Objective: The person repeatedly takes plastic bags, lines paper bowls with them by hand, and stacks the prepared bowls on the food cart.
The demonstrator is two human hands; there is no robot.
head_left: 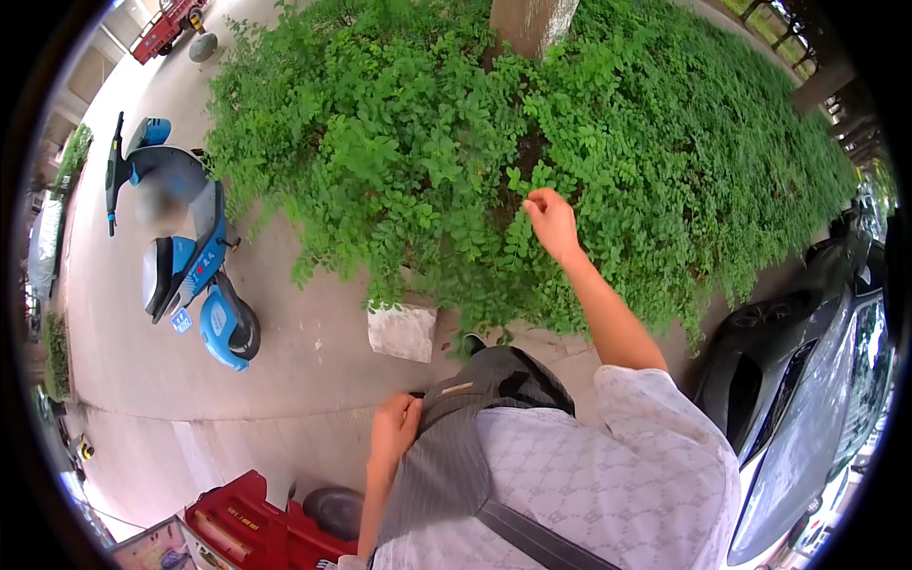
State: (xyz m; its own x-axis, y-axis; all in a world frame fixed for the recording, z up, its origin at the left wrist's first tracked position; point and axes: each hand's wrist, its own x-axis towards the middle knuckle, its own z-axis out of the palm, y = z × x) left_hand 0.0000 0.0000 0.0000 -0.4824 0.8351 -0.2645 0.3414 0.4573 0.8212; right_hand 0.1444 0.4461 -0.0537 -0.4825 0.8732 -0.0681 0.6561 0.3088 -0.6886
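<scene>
My right hand (553, 222) is stretched out over the green shrub (408, 142), fingers curled together among the upper leaves. Whether a leaf or stem sits between the fingertips is too small to make out. Down at my waist, my left hand (395, 424) is closed at the edge of a grey striped cloth bag (442, 465). The bag hangs across my front from a dark strap (541, 534), over a pale patterned shirt (589, 456). Part of one shoe (472, 344) shows below the bushes.
A pale stone block (402, 332) lies at the hedge's near edge. A blue scooter (195, 247) stands left, a red vehicle (256, 522) lower left, and a dark car (798, 380) right. A tree trunk (532, 27) rises from the hedge. Paving (294, 380) runs along the left.
</scene>
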